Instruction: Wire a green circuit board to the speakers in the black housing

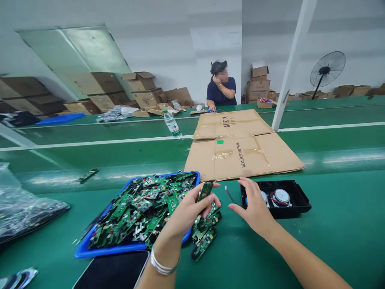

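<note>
My left hand (188,210) pinches a small green circuit board (205,190) upright between thumb and fingers, just past the right end of a blue tray (90,249) heaped with several green circuit boards. A few more boards (206,235) lie stacked on the green table below that hand. My right hand (255,204) hovers with fingers spread over the left part of a black speaker housing (297,198) that holds round speakers (281,196). A thin wire (229,194) sticks out between my two hands.
A flattened cardboard box (240,146) lies beyond the housing. A water bottle (172,124) stands on the far belt. A plastic bag (24,204) of parts lies at left, a dark tablet (114,271) at the near edge. A person (221,86) sits opposite among cartons; a fan (327,70) stands at right.
</note>
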`<state>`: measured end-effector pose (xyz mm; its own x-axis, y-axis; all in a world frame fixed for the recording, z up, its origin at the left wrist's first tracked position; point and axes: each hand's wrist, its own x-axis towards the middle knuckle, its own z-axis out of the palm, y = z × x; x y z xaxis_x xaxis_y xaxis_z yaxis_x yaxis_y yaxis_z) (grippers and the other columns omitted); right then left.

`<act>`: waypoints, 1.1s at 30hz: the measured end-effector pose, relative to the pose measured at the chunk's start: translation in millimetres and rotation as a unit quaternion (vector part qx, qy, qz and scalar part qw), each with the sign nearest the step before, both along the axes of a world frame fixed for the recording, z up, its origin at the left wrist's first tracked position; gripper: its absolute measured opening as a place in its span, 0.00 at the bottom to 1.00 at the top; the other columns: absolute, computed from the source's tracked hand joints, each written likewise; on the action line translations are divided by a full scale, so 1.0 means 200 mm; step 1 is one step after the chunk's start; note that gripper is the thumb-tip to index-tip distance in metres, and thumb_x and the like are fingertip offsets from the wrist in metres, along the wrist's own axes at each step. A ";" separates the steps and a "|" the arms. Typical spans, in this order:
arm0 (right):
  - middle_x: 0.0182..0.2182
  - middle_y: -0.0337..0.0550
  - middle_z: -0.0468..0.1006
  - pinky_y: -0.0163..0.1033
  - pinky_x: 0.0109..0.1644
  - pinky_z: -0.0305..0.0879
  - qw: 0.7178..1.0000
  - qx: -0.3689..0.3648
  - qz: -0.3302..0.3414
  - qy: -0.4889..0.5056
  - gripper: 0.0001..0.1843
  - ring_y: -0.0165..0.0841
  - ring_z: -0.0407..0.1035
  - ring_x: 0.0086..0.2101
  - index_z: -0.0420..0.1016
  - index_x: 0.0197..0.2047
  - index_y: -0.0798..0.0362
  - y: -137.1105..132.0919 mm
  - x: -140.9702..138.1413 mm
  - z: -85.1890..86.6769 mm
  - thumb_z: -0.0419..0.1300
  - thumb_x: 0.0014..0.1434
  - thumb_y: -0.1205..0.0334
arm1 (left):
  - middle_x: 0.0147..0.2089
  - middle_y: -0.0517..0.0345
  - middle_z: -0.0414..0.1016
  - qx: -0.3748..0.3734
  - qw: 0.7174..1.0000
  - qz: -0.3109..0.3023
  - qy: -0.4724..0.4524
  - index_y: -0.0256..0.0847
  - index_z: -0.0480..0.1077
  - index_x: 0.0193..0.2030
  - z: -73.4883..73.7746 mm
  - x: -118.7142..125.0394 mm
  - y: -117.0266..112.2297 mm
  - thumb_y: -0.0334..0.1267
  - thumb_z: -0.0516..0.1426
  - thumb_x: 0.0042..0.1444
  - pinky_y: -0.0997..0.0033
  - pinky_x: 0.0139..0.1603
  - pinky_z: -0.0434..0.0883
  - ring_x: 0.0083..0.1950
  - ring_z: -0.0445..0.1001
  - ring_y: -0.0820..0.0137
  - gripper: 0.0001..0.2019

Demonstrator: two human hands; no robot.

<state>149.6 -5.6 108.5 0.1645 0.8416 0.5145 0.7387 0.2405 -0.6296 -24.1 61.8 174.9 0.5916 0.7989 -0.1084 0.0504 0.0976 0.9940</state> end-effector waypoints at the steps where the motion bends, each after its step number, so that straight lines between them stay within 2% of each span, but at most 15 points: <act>1: 0.46 0.51 0.70 0.50 0.47 0.65 0.999 -0.040 0.022 0.010 0.27 0.42 0.65 0.46 0.59 0.54 0.53 0.01 0.01 -0.02 0.62 0.52 0.59 | 0.26 0.61 0.70 -0.029 0.997 0.047 -0.059 0.37 0.67 0.45 0.00 0.00 0.00 0.42 0.57 0.53 0.80 0.21 0.55 0.18 0.55 0.83 0.15; 3: 0.36 0.43 0.74 0.49 0.47 0.66 0.993 -0.093 0.059 0.030 0.21 0.38 0.69 0.39 0.61 0.51 0.51 0.03 0.02 -0.05 0.59 0.54 0.63 | 0.25 0.62 0.66 -0.104 0.975 0.101 -0.168 0.35 0.68 0.43 0.01 0.02 0.00 0.45 0.55 0.54 0.80 0.21 0.54 0.19 0.55 0.82 0.16; 5: 0.29 0.39 0.73 0.51 0.50 0.62 0.991 -0.100 0.066 0.063 0.12 0.35 0.69 0.35 0.66 0.46 0.51 0.03 0.03 -0.05 0.55 0.57 0.64 | 0.27 0.60 0.64 -0.184 0.948 0.099 -0.238 0.33 0.68 0.45 0.01 0.04 -0.02 0.47 0.52 0.56 0.78 0.22 0.57 0.22 0.58 0.80 0.19; 6: 0.27 0.39 0.73 0.51 0.51 0.61 0.989 -0.099 0.061 0.092 0.09 0.35 0.69 0.34 0.67 0.44 0.51 0.03 0.03 -0.04 0.54 0.58 0.62 | 0.28 0.60 0.64 -0.216 0.937 0.090 -0.258 0.32 0.68 0.46 0.02 0.04 -0.02 0.47 0.50 0.57 0.77 0.23 0.59 0.24 0.60 0.79 0.19; 8: 0.28 0.41 0.74 0.48 0.48 0.64 0.976 -0.102 0.047 0.185 0.10 0.35 0.70 0.34 0.66 0.43 0.52 0.01 0.04 0.00 0.53 0.60 0.57 | 0.30 0.58 0.64 -0.250 0.923 0.085 -0.279 0.31 0.68 0.47 0.02 0.05 -0.04 0.43 0.49 0.58 0.76 0.26 0.62 0.27 0.62 0.77 0.17; 10: 0.32 0.45 0.76 0.43 0.42 0.67 0.950 -0.100 0.031 0.295 0.17 0.36 0.71 0.35 0.62 0.49 0.52 -0.01 0.06 0.05 0.53 0.60 0.53 | 0.31 0.58 0.64 -0.233 0.927 0.093 -0.279 0.33 0.67 0.46 0.02 0.05 -0.04 0.39 0.52 0.57 0.75 0.28 0.64 0.29 0.65 0.76 0.14; 12: 0.34 0.46 0.77 0.42 0.39 0.69 0.924 -0.078 0.021 0.374 0.24 0.35 0.72 0.34 0.54 0.57 0.51 -0.02 0.07 0.10 0.53 0.60 0.52 | 0.32 0.59 0.65 -0.189 0.945 0.083 -0.254 0.35 0.67 0.44 0.00 0.05 -0.04 0.39 0.54 0.55 0.73 0.30 0.66 0.30 0.68 0.75 0.12; 14: 0.36 0.46 0.77 0.40 0.32 0.69 0.910 -0.067 0.029 0.409 0.29 0.32 0.71 0.28 0.47 0.61 0.49 -0.04 0.08 0.13 0.53 0.60 0.52 | 0.30 0.61 0.67 -0.137 0.966 0.065 -0.209 0.38 0.65 0.39 -0.03 0.06 -0.05 0.40 0.57 0.54 0.71 0.32 0.68 0.30 0.71 0.73 0.10; 15: 0.37 0.46 0.77 0.38 0.28 0.67 0.908 -0.073 0.039 0.410 0.29 0.31 0.70 0.25 0.47 0.60 0.48 -0.04 0.08 0.13 0.53 0.60 0.52 | 0.28 0.62 0.68 -0.115 0.974 0.060 -0.185 0.39 0.63 0.36 -0.04 0.07 -0.05 0.40 0.57 0.53 0.71 0.31 0.68 0.28 0.71 0.73 0.09; 19: 0.35 0.46 0.76 0.34 0.23 0.62 0.926 -0.129 0.074 0.346 0.17 0.26 0.63 0.20 0.63 0.49 0.52 -0.06 0.07 0.13 0.53 0.60 0.52 | 0.26 0.62 0.71 -0.075 0.989 0.050 -0.119 0.40 0.59 0.33 -0.07 0.11 -0.06 0.42 0.56 0.54 0.74 0.28 0.65 0.24 0.70 0.74 0.11; 23: 0.30 0.43 0.73 0.34 0.26 0.60 0.966 -0.132 0.066 0.213 0.12 0.28 0.63 0.25 0.72 0.37 0.53 -0.07 0.06 0.14 0.54 0.60 0.53 | 0.34 0.54 0.73 -0.101 0.988 0.026 -0.113 0.36 0.67 0.33 -0.10 0.15 -0.07 0.44 0.52 0.56 0.74 0.34 0.66 0.33 0.69 0.73 0.12; 26: 0.29 0.42 0.71 0.33 0.28 0.58 0.980 -0.118 0.068 0.146 0.12 0.30 0.64 0.28 0.74 0.32 0.52 -0.07 0.05 0.17 0.53 0.60 0.55 | 0.43 0.51 0.73 -0.137 0.981 -0.007 -0.134 0.37 0.70 0.40 -0.12 0.15 -0.07 0.40 0.55 0.54 0.69 0.41 0.68 0.42 0.70 0.68 0.10; 28: 0.27 0.40 0.70 0.33 0.27 0.58 0.983 -0.118 0.071 0.122 0.13 0.29 0.63 0.26 0.73 0.31 0.52 -0.07 0.04 0.18 0.52 0.61 0.56 | 0.47 0.50 0.72 -0.141 0.978 -0.029 -0.148 0.39 0.68 0.47 -0.13 0.15 -0.07 0.39 0.56 0.53 0.65 0.46 0.67 0.47 0.70 0.65 0.15; 31: 0.24 0.38 0.70 0.32 0.25 0.57 0.987 -0.114 0.071 0.088 0.14 0.28 0.61 0.23 0.71 0.29 0.52 -0.08 0.04 0.19 0.51 0.62 0.57 | 0.49 0.50 0.72 -0.102 0.984 -0.032 -0.141 0.41 0.64 0.55 -0.12 0.15 -0.06 0.37 0.57 0.52 0.66 0.51 0.64 0.50 0.69 0.65 0.22; 33: 0.23 0.38 0.70 0.33 0.24 0.58 0.992 -0.094 0.062 0.050 0.13 0.27 0.62 0.22 0.71 0.30 0.52 -0.08 0.05 0.17 0.50 0.62 0.58 | 0.47 0.51 0.74 -0.065 0.992 -0.013 -0.110 0.41 0.63 0.56 -0.11 0.14 -0.07 0.35 0.57 0.52 0.68 0.50 0.63 0.50 0.69 0.66 0.23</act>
